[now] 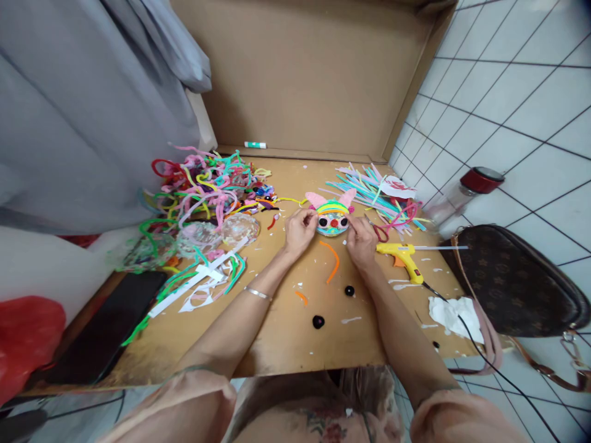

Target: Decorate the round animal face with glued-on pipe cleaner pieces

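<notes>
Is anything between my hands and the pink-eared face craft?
Nothing visible. Your left hand and right hand touch opposite sides of the pink-eared face craft; the curved orange pipe cleaner lies nearer you.

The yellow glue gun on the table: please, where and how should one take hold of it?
Probably by its handle, coming from the near right: the glue gun lies on its side, the handle slants that way, and the nozzle points left, away from the grip.

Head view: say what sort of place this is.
Probably a small craft workspace, judging by the yellow glue gun, the bundle of pipe cleaners and the colourful animal-face ornament.
</notes>
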`<control>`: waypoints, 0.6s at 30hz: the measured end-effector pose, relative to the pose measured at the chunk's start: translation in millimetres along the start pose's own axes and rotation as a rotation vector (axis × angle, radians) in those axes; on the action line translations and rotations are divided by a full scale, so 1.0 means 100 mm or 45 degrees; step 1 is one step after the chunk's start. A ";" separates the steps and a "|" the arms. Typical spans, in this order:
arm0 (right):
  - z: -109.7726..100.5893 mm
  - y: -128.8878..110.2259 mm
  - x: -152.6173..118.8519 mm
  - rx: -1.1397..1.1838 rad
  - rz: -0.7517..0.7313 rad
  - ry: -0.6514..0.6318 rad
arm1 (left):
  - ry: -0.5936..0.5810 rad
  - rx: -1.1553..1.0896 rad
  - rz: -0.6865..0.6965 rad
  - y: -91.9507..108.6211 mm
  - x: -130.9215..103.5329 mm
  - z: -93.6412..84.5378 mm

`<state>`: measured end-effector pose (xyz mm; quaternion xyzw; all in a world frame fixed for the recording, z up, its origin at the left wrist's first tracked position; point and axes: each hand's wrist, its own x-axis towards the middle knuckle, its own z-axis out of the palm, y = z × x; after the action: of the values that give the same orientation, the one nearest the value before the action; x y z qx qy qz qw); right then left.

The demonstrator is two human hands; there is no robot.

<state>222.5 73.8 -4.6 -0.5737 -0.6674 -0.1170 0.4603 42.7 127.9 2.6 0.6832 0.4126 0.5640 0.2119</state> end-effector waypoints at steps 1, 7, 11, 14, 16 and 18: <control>0.00 0.00 0.00 -0.003 0.000 0.003 | 0.001 -0.003 -0.001 0.00 0.00 0.00; 0.01 -0.02 0.00 0.017 0.013 0.011 | -0.006 -0.017 -0.004 0.01 0.00 0.00; 0.01 -0.02 0.00 0.043 0.040 0.008 | -0.005 -0.054 -0.008 0.00 0.00 0.01; 0.01 -0.02 0.00 0.070 0.057 -0.002 | -0.007 -0.080 -0.035 -0.01 0.00 0.02; 0.01 -0.03 0.00 0.081 0.064 -0.001 | -0.006 -0.100 -0.067 -0.02 0.00 0.03; 0.01 -0.03 0.00 0.087 0.066 0.004 | -0.007 -0.137 -0.105 -0.03 0.01 0.04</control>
<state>219.6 73.5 -3.4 -0.5745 -0.6551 -0.0830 0.4837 45.6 131.0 -0.1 0.6548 0.4089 0.5743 0.2724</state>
